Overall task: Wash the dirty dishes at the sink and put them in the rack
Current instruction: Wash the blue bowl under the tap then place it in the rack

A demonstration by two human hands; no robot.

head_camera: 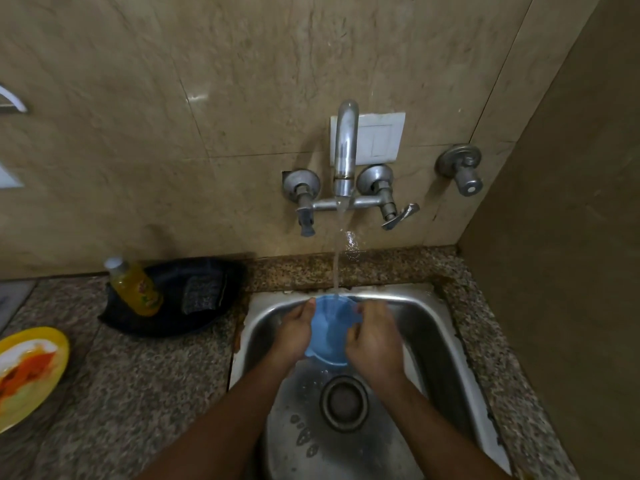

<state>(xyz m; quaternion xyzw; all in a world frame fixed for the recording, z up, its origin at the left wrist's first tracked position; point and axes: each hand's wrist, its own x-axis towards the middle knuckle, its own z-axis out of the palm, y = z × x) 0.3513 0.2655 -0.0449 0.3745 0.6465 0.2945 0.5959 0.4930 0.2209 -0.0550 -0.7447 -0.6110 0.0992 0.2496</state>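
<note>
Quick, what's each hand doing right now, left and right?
Left hand: grips the blue bowl under the running tap.
Right hand: grips the same bowl from the other side.

Steel sink (433,327): 2 hands, left hand (294,336) and right hand (375,344), grip 1 blue bowl (329,332) under tap (344,150) stream. Counter left: 1 soiled yellow plate (31,372), 1 yellow bottle (136,287).

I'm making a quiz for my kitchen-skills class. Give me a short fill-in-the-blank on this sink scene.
1. Both hands, left hand and right hand, hold a ____ bowl under the tap.
2. The tap's water is ____.
3. The dirty plate on the counter is ____ in colour.

Missing words: blue; running; yellow
</note>
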